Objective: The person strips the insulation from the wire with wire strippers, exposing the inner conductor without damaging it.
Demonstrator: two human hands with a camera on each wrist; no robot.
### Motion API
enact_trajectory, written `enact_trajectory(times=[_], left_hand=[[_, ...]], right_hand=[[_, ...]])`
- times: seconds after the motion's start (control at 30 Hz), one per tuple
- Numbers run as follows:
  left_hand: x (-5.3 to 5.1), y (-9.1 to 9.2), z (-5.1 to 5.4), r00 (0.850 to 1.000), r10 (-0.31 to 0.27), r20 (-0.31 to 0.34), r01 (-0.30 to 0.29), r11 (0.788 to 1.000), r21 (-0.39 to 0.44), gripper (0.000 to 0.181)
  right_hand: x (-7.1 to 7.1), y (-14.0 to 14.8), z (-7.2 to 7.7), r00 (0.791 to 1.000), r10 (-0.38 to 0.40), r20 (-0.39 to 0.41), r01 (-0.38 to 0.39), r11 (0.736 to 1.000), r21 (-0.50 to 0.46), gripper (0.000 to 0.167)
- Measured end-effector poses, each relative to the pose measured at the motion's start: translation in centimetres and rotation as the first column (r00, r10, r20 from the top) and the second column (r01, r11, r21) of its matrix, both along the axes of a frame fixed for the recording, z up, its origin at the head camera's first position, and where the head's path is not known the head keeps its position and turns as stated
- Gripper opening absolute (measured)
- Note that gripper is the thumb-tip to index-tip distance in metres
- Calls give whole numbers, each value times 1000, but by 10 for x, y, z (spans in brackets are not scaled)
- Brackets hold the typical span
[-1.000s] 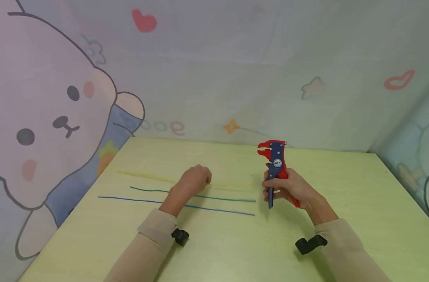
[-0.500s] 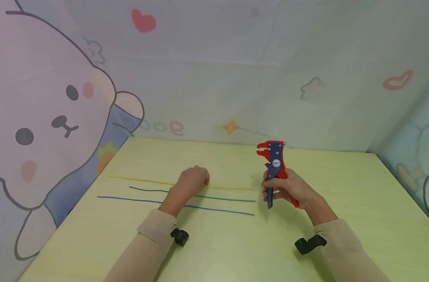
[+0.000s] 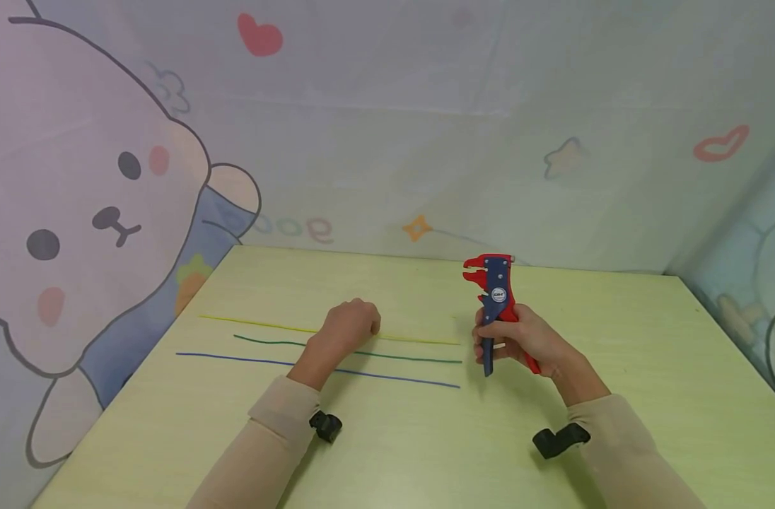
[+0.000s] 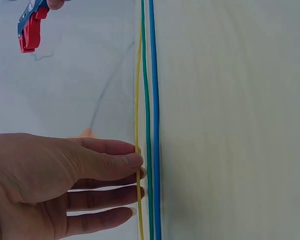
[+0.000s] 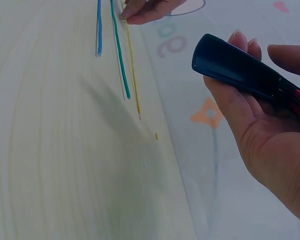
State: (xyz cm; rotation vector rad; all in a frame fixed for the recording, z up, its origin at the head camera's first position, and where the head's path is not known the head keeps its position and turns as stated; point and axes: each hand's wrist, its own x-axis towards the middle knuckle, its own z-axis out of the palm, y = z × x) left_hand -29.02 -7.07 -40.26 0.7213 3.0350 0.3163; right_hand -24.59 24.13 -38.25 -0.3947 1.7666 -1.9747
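My left hand (image 3: 349, 326) pinches the yellow wire (image 3: 254, 322) near its middle. In the left wrist view the thumb lies over the wire and the fingers are behind it. Nearer to me the green wire (image 3: 413, 359) and the blue wire (image 3: 235, 358) lie roughly alongside it. My right hand (image 3: 521, 338) grips the handles of a red and dark blue wire stripper (image 3: 497, 279), held upright with its jaws at the top, pointing left. The yellow wire's right end (image 5: 139, 116) shows a short bare, coppery tip in the right wrist view.
A tiny yellow piece (image 5: 156, 135) lies on the pale table (image 3: 400, 452), beyond the yellow wire's right end. Behind the table hangs a printed cloth (image 3: 387, 141). Black wrist cameras sit at the left sleeve (image 3: 326, 427) and the right sleeve (image 3: 561, 440).
The yellow wire, blurred one second ago, has shifted slightly left and nearer to me, and looks sharper. Both hands and the wire stripper have hardly moved.
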Motion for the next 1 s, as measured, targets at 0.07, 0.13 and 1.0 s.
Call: enact_trajectory(times=[0.07,0.13,1.0], left_hand=[[0,0,0,1000,7,1,-7,1000,-12,35],[1,0,1,1000,7,0,-7,1000,-14,36],[14,6,14,985,-144,97,154,983,-101,51]], right_hand=[[0,0,0,1000,3,2,-2,1000,-1,21],[0,0,0,1000,3,3,-3,1000,-2,23],[-1,1,-3,1000,14,0,-14,1000,-12,21]])
